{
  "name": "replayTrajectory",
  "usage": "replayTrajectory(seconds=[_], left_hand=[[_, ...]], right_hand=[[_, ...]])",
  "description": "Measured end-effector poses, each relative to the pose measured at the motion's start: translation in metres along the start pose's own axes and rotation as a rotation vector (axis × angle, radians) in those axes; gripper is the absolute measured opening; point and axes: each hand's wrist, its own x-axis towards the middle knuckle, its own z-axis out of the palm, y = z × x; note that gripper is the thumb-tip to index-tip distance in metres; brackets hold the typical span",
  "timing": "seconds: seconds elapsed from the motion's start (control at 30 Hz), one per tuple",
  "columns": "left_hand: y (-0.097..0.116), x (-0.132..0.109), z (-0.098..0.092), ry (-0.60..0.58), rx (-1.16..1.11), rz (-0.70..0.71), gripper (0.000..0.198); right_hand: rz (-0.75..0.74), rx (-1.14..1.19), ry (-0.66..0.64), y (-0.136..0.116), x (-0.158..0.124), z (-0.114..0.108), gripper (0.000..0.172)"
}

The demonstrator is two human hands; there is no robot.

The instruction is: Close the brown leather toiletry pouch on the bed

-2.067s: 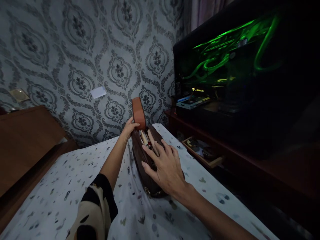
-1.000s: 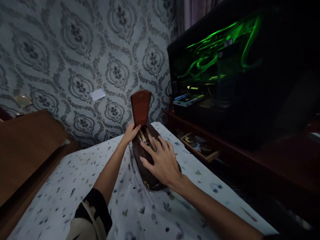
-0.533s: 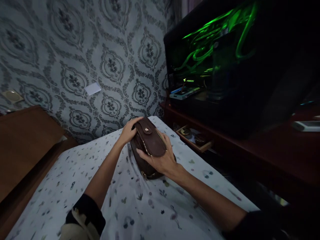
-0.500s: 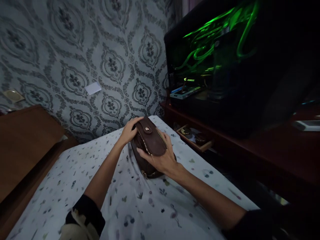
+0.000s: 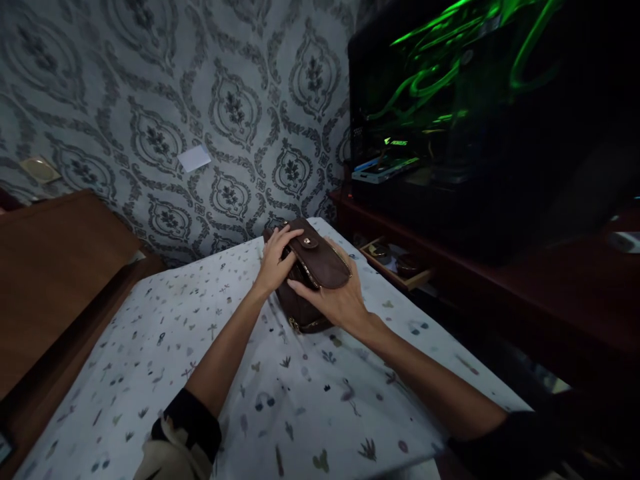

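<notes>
A small brown leather bag [image 5: 326,264] with gold zips and a tab with a gold clasp rests on the white patterned sheet [image 5: 295,420]. My right hand [image 5: 345,301] grips it from the near right side, thumb across the front and fingers round the far side. On its left side lies my left hand [image 5: 277,261], fingers bent over the top edge beside the clasp tab. The zip of the front pocket runs between both hands, and a dark gap shows along it. The tips of my right fingers are hidden behind the bag.
A large monitor [image 5: 450,120] with a green picture stands on a dark red desk [image 5: 540,280] at the right. Below it, a small drawer [image 5: 417,279] sticks out with items inside. A brown wooden board [image 5: 60,267] borders the bed at left. Patterned wallpaper covers the wall behind.
My left fingers have moved further over the bag's top, closer to the clasp tab. My right hand keeps its grip. The view has shifted slightly, so the bag appears higher and further right.
</notes>
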Motion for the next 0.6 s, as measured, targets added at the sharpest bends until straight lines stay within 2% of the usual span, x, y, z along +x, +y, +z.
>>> replayTrajectory(seconds=[0.1,0.23,0.33,0.47,0.6], left_hand=[[-0.002,0.0,0.001,-0.002,-0.024,-0.038,0.041],[-0.004,-0.002,0.001,0.009,-0.045,-0.033,0.04],[-0.005,-0.003,0.001,0.021,-0.055,-0.021,0.039],[-0.003,-0.006,0.0,0.01,-0.062,-0.039,0.04],[-0.001,-0.01,0.001,-0.005,-0.032,-0.056,0.044]], right_hand=[[0.032,0.139,0.009,0.006,-0.007,-0.008,0.076],[0.048,0.31,0.002,0.013,-0.014,-0.019,0.051],[0.125,0.412,0.045,0.016,-0.016,-0.023,0.038],[0.239,0.548,0.105,0.018,-0.016,-0.023,0.036],[0.267,0.594,0.14,0.015,-0.016,-0.024,0.041]])
